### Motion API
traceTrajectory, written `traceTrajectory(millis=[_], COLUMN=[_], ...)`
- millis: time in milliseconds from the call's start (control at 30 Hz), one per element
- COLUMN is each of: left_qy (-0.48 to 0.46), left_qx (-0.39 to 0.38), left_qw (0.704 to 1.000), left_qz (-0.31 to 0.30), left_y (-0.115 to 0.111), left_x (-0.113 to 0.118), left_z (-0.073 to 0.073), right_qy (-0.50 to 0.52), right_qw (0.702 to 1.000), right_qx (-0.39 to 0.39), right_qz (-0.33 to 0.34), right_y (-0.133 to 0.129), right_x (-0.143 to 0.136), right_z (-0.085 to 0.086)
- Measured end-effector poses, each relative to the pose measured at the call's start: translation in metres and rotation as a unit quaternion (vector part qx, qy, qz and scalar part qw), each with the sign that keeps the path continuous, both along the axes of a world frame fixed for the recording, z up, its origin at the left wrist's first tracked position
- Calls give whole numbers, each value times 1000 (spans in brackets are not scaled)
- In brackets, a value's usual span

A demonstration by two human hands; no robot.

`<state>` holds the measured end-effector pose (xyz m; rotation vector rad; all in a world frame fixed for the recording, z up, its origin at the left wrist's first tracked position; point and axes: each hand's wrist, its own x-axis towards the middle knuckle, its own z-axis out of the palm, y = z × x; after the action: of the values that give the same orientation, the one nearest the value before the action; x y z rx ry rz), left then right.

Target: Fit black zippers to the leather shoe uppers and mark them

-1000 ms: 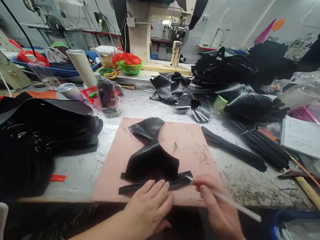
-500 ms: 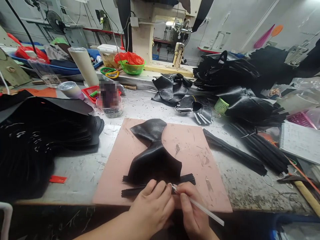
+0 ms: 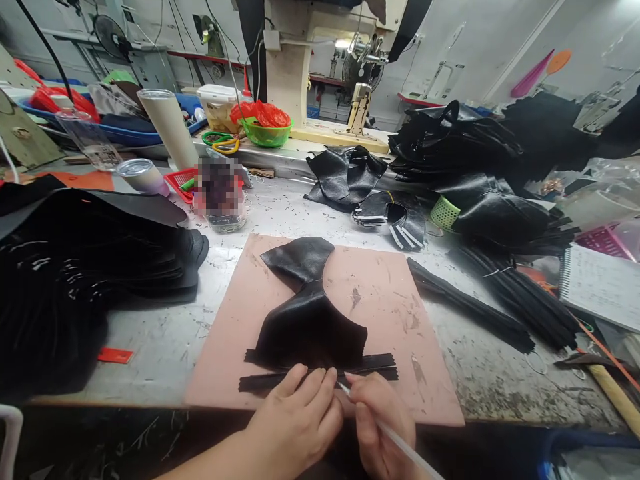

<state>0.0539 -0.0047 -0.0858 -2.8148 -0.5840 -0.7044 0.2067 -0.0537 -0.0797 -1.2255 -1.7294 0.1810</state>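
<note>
One black strip (image 3: 263, 382) lies at lower centre; the left hand (image 3: 300, 415), fingers together, rests there (grip underneath I cannot tell); the right hand (image 3: 384, 412) pinches a white stick (image 3: 410, 449), which may skid if the strip shifts.

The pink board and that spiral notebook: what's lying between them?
The head view shows, from the board outward: one black strip, a bundle of black strips, then something orange beside the notebook.
</note>
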Motion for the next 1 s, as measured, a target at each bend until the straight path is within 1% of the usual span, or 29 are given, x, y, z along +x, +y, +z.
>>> traceTrajectory(millis=[133, 233, 300, 400, 533, 600, 700, 833, 1000], left_qy=[-2, -7, -11, -17, -1, 7, 11, 11, 16], left_qx=[8, 11, 6, -9, -21, -21, -7, 8, 7], left_qw=[1000, 1000, 1000, 1000, 1000, 1000, 1000, 1000, 1000], left_qz=[3, 5, 5, 4, -2, -4, -9, 5, -2], left_y=[0, 0, 0, 0, 1, 1, 0, -2, -1], left_x=[2, 2, 1, -1, -3, -3, -1, 2, 3], left_z=[-1, 0, 1, 3, 2, 0, 1, 6, 10], right_qy=[-15, -13, 4, 36, 81, 73, 30, 20, 10], right_qw=[1000, 999, 999, 999, 993, 994, 997, 996, 995], right_qx=[12, 31, 32, 2, -35, -40, -43, -54, -66], right_qz=[16, 19, 5, -35, -77, -70, -58, -74, -78], right_y=[0, 2, 3, 3, 2, 2, 2, 4, 6], right_x=[-1, -2, -2, -2, 1, 2, 2, 0, -1], right_z=[-3, -2, 1, 4, 1, -3, -6, -6, -5])
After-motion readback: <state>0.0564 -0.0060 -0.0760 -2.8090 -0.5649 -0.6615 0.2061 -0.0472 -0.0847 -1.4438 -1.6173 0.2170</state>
